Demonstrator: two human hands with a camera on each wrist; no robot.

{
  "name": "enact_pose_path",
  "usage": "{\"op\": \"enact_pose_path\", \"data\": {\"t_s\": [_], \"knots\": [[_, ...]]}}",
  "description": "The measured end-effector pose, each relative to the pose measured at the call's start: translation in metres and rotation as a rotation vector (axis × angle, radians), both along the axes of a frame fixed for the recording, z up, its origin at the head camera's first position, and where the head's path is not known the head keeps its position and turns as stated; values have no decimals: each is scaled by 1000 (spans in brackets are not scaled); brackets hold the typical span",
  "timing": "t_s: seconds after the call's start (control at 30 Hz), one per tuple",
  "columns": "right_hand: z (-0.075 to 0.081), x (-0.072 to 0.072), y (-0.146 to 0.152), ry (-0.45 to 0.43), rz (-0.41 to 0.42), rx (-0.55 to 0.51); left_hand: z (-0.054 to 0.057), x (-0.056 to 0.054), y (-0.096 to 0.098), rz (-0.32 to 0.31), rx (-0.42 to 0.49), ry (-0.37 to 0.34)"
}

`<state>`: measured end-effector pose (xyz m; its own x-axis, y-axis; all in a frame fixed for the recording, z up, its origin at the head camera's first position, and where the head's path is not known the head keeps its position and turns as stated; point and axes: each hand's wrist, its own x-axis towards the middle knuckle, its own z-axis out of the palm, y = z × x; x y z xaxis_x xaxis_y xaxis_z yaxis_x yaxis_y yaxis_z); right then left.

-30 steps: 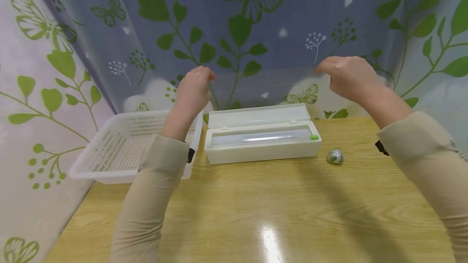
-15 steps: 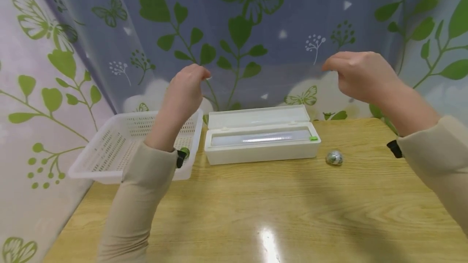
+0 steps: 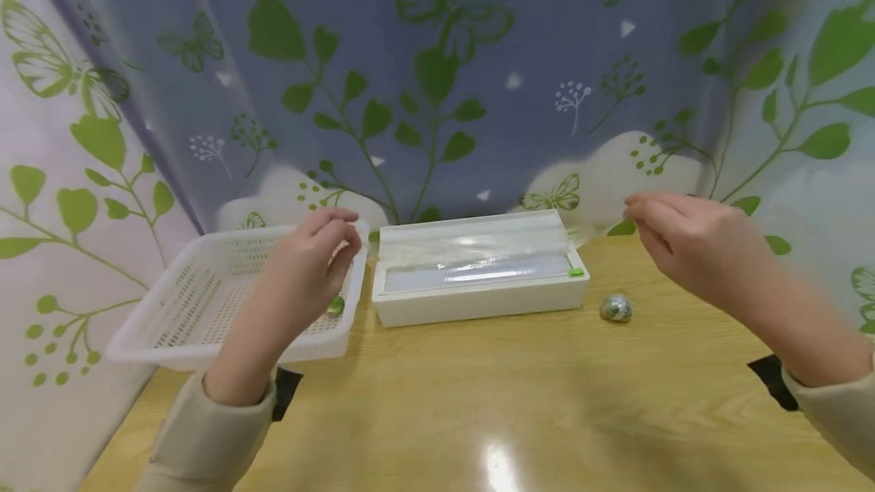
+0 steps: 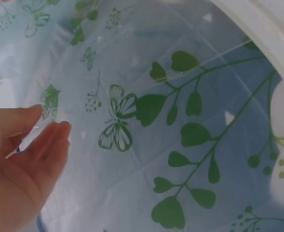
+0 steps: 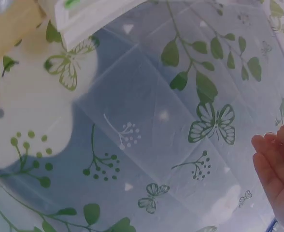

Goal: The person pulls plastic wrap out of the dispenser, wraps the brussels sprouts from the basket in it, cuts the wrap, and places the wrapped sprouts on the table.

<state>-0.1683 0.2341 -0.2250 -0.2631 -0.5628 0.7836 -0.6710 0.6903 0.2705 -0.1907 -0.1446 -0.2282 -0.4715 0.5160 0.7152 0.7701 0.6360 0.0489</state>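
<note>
A long white cling film dispenser (image 3: 478, 306) stands with its lid raised at the back of the table. Inside it lies the roll (image 3: 465, 275), and clear film (image 3: 472, 245) drapes slack and shiny over the lid and opening. My left hand (image 3: 301, 264) hovers over the basket beside the dispenser; the left wrist view shows a gap between its thumb and fingertips. To the right of the dispenser, my right hand (image 3: 697, 249) is raised with bent, loosely gathered fingers and nothing visible in them. Below it sits a small round green-and-white ball (image 3: 617, 308) with a shiny surface.
A white perforated basket (image 3: 239, 348) stands at the left, with a small green round item (image 3: 335, 306) inside near its right wall. A green slider (image 3: 576, 272) sits at the dispenser's right end. A leaf-and-butterfly curtain (image 3: 506, 127) hangs right behind the wooden table (image 3: 424, 401).
Both hands have come down and moved farther apart, and the left fingers have loosened. Clear film now lies slack across the dispenser's lid, where it was not visible before.
</note>
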Motion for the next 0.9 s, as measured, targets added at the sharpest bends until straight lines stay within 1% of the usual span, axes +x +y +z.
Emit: {"op": "enact_pose_path", "data": {"t_s": [0.03, 0.1, 0.17, 0.2, 0.3, 0.33, 0.4, 0.47, 0.57, 0.67, 0.7, 0.77, 0.8, 0.9], "knots": [[-6, 5, -1, -13, -6, -7, -5, 5, -3, -6, -10, -23], [-19, 16, -2, -58, 13, -25, -14, 16, -9, -14, -29, -101], [-33, 25, -3, -117, 53, -37, -23, 26, -14, -53, -50, -191], [-39, 29, -4, -158, 81, -42, -27, 30, -16, -84, -59, -237], [-59, 41, -5, -321, 190, -39, -39, 39, -21, -202, -103, -353], [-65, 44, -6, -389, 219, -27, -42, 41, -23, -238, -125, -386], [-78, 49, -6, -507, 279, -2, -50, 43, -23, -288, -175, -438], [-89, 51, -6, -610, 323, 32, -59, 47, -25, -300, -221, -478], [-104, 51, -7, -712, 358, 83, -74, 51, -25, -320, -289, -521], [-117, 52, -5, -812, 389, 112, -89, 56, -23, -322, -371, -526], [-121, 52, -5, -839, 394, 124, -94, 57, -21, -312, -400, -531], [-130, 51, -4, -870, 403, 142, -104, 60, -19, -299, -449, -527], [-134, 51, -3, -882, 403, 152, -108, 61, -18, -280, -469, -522], [-147, 48, -2, -873, 395, 175, -119, 63, -15, -231, -520, -547]]}}
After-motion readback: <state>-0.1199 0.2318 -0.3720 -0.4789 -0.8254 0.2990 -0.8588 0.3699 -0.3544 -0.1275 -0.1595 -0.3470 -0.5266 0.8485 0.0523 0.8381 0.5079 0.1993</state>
